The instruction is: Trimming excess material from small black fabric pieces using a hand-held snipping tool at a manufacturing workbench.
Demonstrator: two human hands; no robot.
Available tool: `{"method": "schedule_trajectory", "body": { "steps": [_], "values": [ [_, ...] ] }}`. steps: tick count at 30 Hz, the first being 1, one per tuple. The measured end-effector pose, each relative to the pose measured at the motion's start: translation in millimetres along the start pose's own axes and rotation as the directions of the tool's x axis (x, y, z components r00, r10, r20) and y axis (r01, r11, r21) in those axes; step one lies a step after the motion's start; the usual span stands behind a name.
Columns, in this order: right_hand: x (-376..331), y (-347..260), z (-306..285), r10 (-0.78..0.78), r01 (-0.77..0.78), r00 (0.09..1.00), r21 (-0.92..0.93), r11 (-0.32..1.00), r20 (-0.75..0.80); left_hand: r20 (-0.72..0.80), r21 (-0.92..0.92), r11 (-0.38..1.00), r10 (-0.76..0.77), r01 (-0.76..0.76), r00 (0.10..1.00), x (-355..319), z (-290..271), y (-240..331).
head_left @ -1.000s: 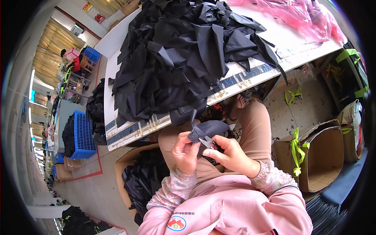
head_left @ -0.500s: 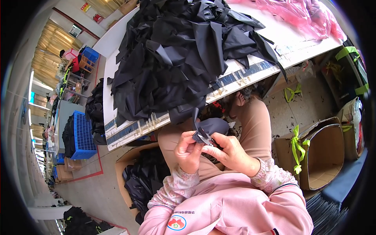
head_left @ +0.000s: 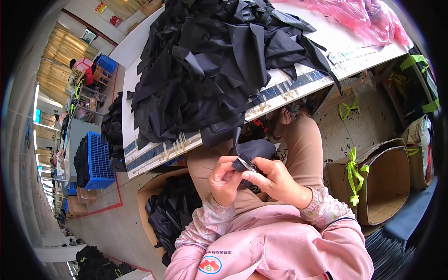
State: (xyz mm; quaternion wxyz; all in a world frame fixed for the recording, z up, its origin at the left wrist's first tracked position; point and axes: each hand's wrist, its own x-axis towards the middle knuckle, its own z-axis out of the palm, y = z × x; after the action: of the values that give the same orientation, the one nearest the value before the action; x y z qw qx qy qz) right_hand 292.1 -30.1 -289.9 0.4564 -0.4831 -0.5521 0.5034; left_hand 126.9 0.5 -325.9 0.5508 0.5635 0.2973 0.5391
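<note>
Overhead, the largest item: a long white tabletop [head_left: 140,60] running diagonally, its near edge carrying a printed measuring strip. A big heap of black fabric pieces [head_left: 219,60] covers most of it, some pieces hanging over the near edge. Pink plastic sheeting [head_left: 368,18] lies bunched at the far right end of the tabletop.

Floor level, left: a blue plastic crate [head_left: 97,161] beside more dark bundles. Directly beside the seated person's left knee, a cardboard box [head_left: 154,196] holding black fabric. On the right, an open brown carton [head_left: 387,186] tied with a yellow-green strap [head_left: 352,175], standing on a floor littered with small dark scraps.

The person sits below the tabletop edge, in a pink sweatshirt and tan trousers, hands held over the lap.

A small black fabric piece [head_left: 254,151] sits between the two hands, above the lap and just under the tabletop edge; a narrow tail of it stands upward.

Left hand [head_left: 225,179]: fingers curled in, thumb and forefinger pinched on the near edge of the black piece. Right hand [head_left: 275,179]: fingers closed narrowly on the same piece from the other side, fingertips nearly touching those of the left. What exactly lies at the pinch point is too small to tell.
</note>
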Motion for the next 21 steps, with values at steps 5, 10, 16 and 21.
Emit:
{"method": "schedule_trajectory", "body": {
  "steps": [5,10,16,21],
  "values": [
    [-1,-7,-3,0.093,-0.097,0.995,0.134,0.986,0.037,0.038,0.002,1.0,-0.031,0.031,0.999,2,-4,3],
    [-1,-8,-20,0.216,-0.252,0.954,0.168,0.953,0.206,0.204,-0.11,0.979,-0.148,0.173,0.968,15,-15,12],
    [1,-12,-35,-0.002,0.039,0.98,-0.184,0.982,0.199,0.342,-0.182,0.938,-0.22,0.294,0.914,23,-22,17],
    [1,-16,-42,-0.101,0.184,0.973,-0.428,0.885,0.209,0.384,-0.161,0.918,-0.279,0.361,0.88,23,-25,17]
  ]
}}
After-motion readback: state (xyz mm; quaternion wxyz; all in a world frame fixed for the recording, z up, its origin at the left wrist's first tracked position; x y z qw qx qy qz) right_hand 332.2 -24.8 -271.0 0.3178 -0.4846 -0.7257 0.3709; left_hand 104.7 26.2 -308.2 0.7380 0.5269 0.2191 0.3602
